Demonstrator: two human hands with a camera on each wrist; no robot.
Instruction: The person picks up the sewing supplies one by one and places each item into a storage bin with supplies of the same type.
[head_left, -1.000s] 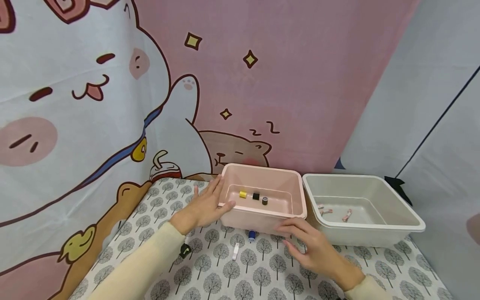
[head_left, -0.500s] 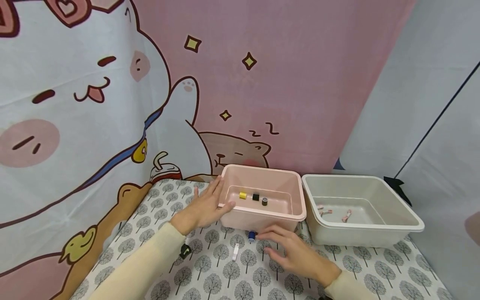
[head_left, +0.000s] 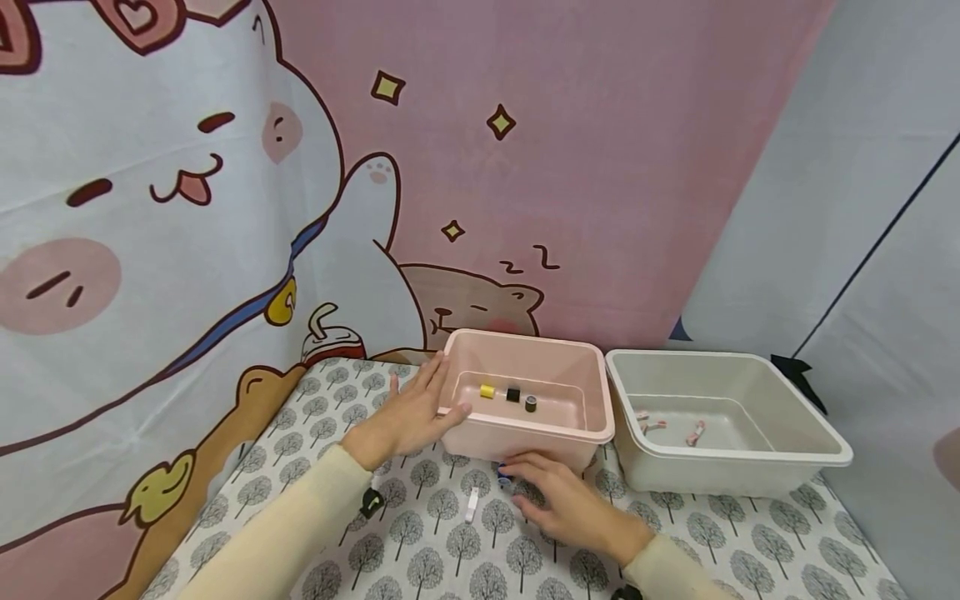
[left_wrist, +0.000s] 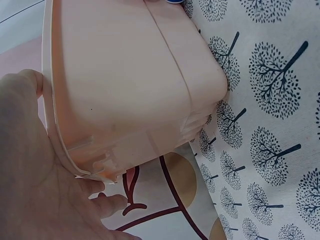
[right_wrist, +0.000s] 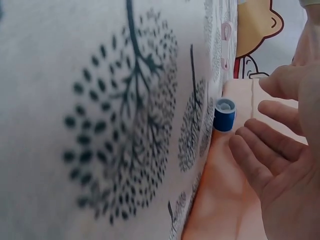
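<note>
My left hand point(head_left: 407, 418) rests on the left front corner of the pink bin point(head_left: 480, 436), fingers extended along its side. In the left wrist view its thumb point(left_wrist: 31, 81) lies at the rim point(left_wrist: 48, 105). A small blue thread spool point(right_wrist: 223, 121) stands on the patterned cloth against the bin's front wall. My right hand point(head_left: 561, 502) is beside that spool, partly covering it in the head view. Its loosely bent fingers point(right_wrist: 252, 162) are spread apart, with no grip on the spool in the right wrist view.
A yellow spool point(head_left: 487, 391), a black spool point(head_left: 513, 394) and a grey one point(head_left: 530, 403) lie inside the pink bin. To its right, the off-white bin point(head_left: 750, 457) holds several small pink pieces point(head_left: 696, 432). A slim whitish piece point(head_left: 472, 505) lies on the cloth point(head_left: 420, 567).
My right hand has moved left along the pink bin's front, from its right corner to the blue spool. The left hand has stayed on the bin.
</note>
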